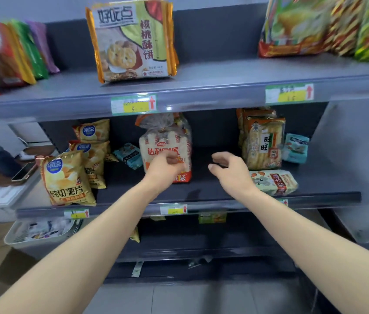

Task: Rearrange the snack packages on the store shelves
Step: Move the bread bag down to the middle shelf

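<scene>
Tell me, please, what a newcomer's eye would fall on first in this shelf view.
The big walnut biscuit pack stands upright at the centre of the upper shelf. Below, two bare arms reach into the middle shelf: the left hand in front of the tied bread bag, the right hand over the bare gap beside it. Yellow potato chip bags line the shelf's left end.

view: head, wide-angle | position: worn on the person, facing the grey metal store shelves [201,96] | direction: forward and down, middle board centred, pale tiled floor [179,298] at bottom edge | range: near, bare left forearm [101,225] and bare right forearm [292,223] stretch from the bottom corners to the middle board | lens: frame edges bowed
</scene>
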{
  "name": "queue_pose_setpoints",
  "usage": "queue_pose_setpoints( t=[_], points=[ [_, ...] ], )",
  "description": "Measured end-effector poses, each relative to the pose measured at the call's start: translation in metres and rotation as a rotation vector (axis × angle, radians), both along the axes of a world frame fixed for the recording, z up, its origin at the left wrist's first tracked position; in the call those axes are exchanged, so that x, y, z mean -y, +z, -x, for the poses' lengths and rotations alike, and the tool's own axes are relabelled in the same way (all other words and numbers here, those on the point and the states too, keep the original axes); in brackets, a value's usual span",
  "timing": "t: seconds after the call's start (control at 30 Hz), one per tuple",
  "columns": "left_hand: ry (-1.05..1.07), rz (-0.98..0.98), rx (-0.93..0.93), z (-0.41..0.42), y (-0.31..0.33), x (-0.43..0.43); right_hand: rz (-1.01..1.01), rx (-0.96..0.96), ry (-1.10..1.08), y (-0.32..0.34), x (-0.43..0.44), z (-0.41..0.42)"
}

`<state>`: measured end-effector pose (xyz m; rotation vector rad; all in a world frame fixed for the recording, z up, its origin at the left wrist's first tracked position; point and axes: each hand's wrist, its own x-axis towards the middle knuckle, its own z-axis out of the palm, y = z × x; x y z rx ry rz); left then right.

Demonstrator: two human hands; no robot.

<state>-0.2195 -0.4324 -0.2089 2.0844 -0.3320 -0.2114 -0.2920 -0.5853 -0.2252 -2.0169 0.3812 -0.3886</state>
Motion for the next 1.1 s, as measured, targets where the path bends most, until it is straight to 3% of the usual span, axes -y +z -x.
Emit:
queue_pose_setpoints(
  t=[0.2, 0.47, 0.73, 1.1],
  points=[
    [-0.125, -0.024, 0.215, 0.066, 0.048, 0.053, 0.071, 0.161, 0.034, 0.053, 0.041, 0.066],
    [-0.248, 0.117, 0.460, 0.096, 0.131, 0.131, 0.106, 0.394, -0.191, 0.121, 0.125, 0.099],
    [-0.242, 0.158, 0.502, 0.041, 0.176, 0.199, 0.222, 0.372, -0.278, 0.167, 0.188, 0.062],
    [-0.225, 0.136, 0.305, -0.077, 0.191, 0.278, 0.195, 0.147, -0.253, 0.195, 0.254, -0.036]
  ],
)
